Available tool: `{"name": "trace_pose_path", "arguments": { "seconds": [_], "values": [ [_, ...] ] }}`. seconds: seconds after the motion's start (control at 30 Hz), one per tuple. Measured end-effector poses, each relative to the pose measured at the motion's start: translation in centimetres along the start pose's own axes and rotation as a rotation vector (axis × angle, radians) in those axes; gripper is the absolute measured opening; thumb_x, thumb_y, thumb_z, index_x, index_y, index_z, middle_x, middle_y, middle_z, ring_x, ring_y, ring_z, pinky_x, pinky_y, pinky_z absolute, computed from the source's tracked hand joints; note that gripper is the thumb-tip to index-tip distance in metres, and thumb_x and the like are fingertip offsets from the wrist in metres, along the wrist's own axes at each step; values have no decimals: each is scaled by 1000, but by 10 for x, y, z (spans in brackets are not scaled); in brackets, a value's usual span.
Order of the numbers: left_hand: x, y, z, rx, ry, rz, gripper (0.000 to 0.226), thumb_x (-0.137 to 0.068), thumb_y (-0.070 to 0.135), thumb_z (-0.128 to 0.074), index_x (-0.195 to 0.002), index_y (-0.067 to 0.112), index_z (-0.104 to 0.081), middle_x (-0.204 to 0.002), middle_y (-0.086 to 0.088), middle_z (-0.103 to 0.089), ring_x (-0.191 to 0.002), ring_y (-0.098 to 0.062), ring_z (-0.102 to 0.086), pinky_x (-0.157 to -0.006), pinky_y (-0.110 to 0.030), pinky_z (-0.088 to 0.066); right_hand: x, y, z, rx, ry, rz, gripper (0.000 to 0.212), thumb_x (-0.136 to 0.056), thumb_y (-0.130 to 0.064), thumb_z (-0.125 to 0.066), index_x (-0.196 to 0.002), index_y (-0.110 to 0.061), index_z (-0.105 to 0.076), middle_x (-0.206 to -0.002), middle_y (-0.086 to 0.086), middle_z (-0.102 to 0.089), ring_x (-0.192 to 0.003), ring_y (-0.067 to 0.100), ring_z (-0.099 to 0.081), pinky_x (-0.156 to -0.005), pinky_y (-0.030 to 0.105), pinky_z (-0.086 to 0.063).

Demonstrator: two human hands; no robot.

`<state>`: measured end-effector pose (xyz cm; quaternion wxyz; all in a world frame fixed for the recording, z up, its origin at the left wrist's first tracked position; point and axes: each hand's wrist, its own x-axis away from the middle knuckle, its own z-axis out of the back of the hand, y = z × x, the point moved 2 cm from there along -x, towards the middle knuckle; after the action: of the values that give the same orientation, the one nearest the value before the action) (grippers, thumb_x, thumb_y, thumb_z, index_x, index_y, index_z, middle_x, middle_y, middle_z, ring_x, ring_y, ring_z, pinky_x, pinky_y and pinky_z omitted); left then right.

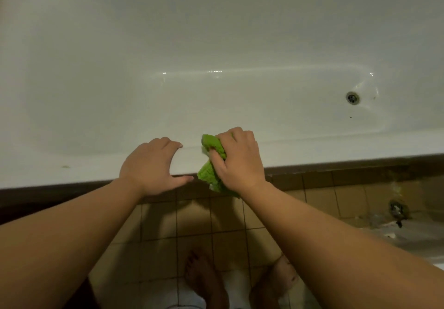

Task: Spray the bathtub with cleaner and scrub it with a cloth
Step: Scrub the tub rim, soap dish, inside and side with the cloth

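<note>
A white bathtub (72, 164) fills the upper part of the head view, its near rim running across the middle. My right hand (237, 162) grips a bunched green cloth (212, 145) and holds it against the rim; part of the cloth hangs over the outer edge. To its left, my left hand (151, 164) rests on the same rim, fingers bent over the inner edge and thumb along the outer edge, holding nothing. No spray bottle is in view.
The tub's drain (352, 97) lies at the right end of the basin floor. Below the rim is a beige tiled floor (192, 219) with my bare feet (204, 277). A dark fitting (397, 210) sits over a wet patch at the right.
</note>
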<state>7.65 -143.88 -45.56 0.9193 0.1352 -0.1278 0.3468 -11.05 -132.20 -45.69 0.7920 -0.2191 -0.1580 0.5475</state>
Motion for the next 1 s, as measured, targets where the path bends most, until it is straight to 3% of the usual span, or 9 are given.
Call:
{"name": "trace_pose_path", "arguments": {
  "seconds": [0.13, 0.23, 0.33, 0.5, 0.63, 0.73, 0.9, 1.0],
  "values": [
    [0, -4, -1, 7, -31, 5, 91, -69, 93, -48, -135, 30, -52, -121, 7, -61, -106, -17, -59, -85, -34, -49, 4, 2, -4, 153, -28, 182, 36, -83, -45, -53, -95, -16, -69, -100, 6, -60, -92, 32, -50, -75, 43, -45],
    [0, -5, -1, 10, -46, 23, 88, -70, 92, -51, -135, 32, -51, -122, 10, -60, -106, -15, -58, -84, -31, -48, 6, 38, 13, 209, 74, 9, 36, -81, -45, -53, -92, -16, -70, -100, 7, -60, -94, 33, -50, -76, 43, -46],
    [-1, -2, -1, 18, -32, 41, 85, -69, 92, -52, -130, 32, -54, -117, 10, -62, -103, -15, -60, -82, -32, -48, 9, 24, 6, 221, 132, -87, 35, -80, -44, -54, -91, -16, -71, -102, 6, -61, -96, 31, -48, -76, 41, -44],
    [-2, -4, -3, 43, -22, 53, 91, -69, 91, -51, -136, 30, -54, -124, 9, -63, -111, -17, -60, -90, -34, -48, 4, -8, -11, 220, -5, 234, 33, -80, -44, -60, -93, -15, -69, -101, 7, -62, -95, 34, -52, -75, 43, -45],
    [-4, -6, -1, 22, -91, 49, 95, -69, 93, -51, -143, 33, -46, -132, 12, -57, -118, -15, -56, -96, -34, -48, 12, 41, 15, 216, 103, 34, 32, -80, -41, -59, -92, -14, -70, -103, 8, -61, -97, 34, -50, -77, 46, -46],
    [-4, -6, 0, 20, -96, 53, 96, -68, 94, -49, -143, 34, -45, -133, 13, -56, -118, -15, -55, -97, -34, -49, 9, 30, 10, 196, 101, -59, 31, -80, -42, -59, -93, -16, -71, -105, 7, -60, -99, 32, -47, -78, 43, -45],
    [-3, -6, 0, 46, -50, 50, 89, -69, 91, -52, -138, 36, -49, -127, 12, -59, -113, -15, -57, -91, -34, -49, 11, 2, -5, 204, -58, 334, 37, -80, -44, -62, -103, -17, -72, -107, 7, -63, -102, 31, -50, -82, 40, -40],
    [0, -9, -1, 40, -40, 47, 90, -71, 92, -51, -140, 36, -47, -131, 13, -57, -117, -15, -56, -96, -34, -48, 10, 40, 15, 205, 14, 277, 37, -81, -43, -61, -98, -13, -73, -105, 11, -63, -97, 35, -53, -80, 44, -45]
  ]
}}
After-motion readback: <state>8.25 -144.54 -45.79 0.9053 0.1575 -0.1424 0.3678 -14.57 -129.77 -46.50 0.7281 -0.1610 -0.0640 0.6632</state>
